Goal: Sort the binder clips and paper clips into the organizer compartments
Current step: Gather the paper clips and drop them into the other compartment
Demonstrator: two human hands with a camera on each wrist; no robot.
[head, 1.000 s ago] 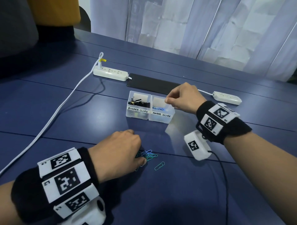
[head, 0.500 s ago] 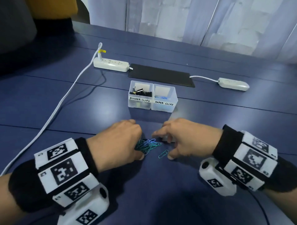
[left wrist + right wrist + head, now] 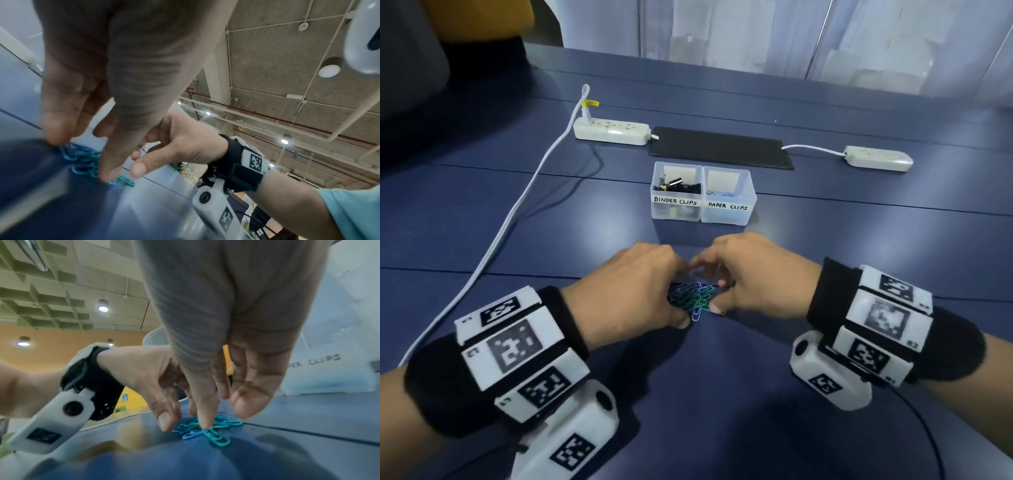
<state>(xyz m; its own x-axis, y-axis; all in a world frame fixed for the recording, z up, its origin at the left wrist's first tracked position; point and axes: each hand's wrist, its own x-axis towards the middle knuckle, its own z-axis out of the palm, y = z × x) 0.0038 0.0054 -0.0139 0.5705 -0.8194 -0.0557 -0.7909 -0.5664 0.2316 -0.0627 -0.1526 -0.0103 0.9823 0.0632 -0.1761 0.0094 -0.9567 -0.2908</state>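
Note:
A pile of blue and green paper clips (image 3: 695, 298) lies on the blue table, well in front of the clear organizer (image 3: 702, 219). My left hand (image 3: 678, 297) curls round the pile from the left, thumb near me and fingers on the far side. From the right, my right hand (image 3: 713, 291) closes on the same pile, its thumb pressing a clip (image 3: 205, 430). The compartment marked BINDER CLIPS (image 3: 675, 201) holds black binder clips (image 3: 679, 185). The one marked PAPER CLIPS (image 3: 727, 207) holds a few blue clips (image 3: 722, 195).
Behind the organizer lies a black mat (image 3: 719, 147). A white power strip (image 3: 611, 132) sits to its left, another (image 3: 878, 158) to its right. A white cable (image 3: 510, 219) runs down the left side of the table. Curtains hang beyond the far edge.
My right hand left the paper clip compartment, came back to the pile and pushed the loose clip into it. My left hand stayed on the pile.

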